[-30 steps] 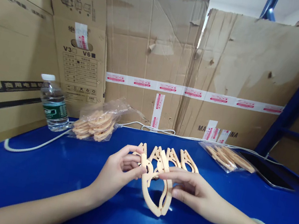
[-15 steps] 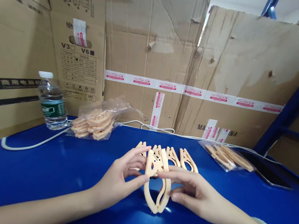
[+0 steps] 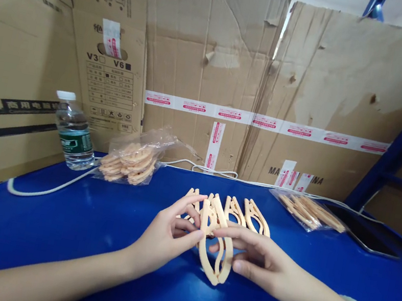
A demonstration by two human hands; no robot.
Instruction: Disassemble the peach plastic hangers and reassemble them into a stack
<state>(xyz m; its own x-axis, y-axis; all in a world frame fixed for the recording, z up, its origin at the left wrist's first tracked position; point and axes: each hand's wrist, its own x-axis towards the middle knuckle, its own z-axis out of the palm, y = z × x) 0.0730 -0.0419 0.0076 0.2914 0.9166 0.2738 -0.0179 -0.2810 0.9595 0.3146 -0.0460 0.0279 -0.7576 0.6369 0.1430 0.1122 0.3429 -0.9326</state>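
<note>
A beige plastic folding hanger (image 3: 208,266), its two arms folded together, is held upright over the table between both hands. My left hand (image 3: 165,230) pinches its upper left edge between thumb and fingers. From the other side, my right hand (image 3: 259,259) grips the right arm, with the forefinger reaching across the front and the thumb at the outer edge. Behind it, several similar folded hangers (image 3: 256,217) lie in a row on the blue table; my left fingers and the held hanger partly cover those on the left.
A clear bag of beige hanger parts (image 3: 131,161) and a water bottle (image 3: 75,136) stand at the back left. Another bag with long beige pieces (image 3: 309,211) and a dark phone-like slab (image 3: 361,232) lie back right. A white cable (image 3: 41,192) runs along cardboard walls (image 3: 202,73).
The two arms of the hanger sit slightly closer at the top. Both hands keep their hold, and the whole view has shifted a little.
</note>
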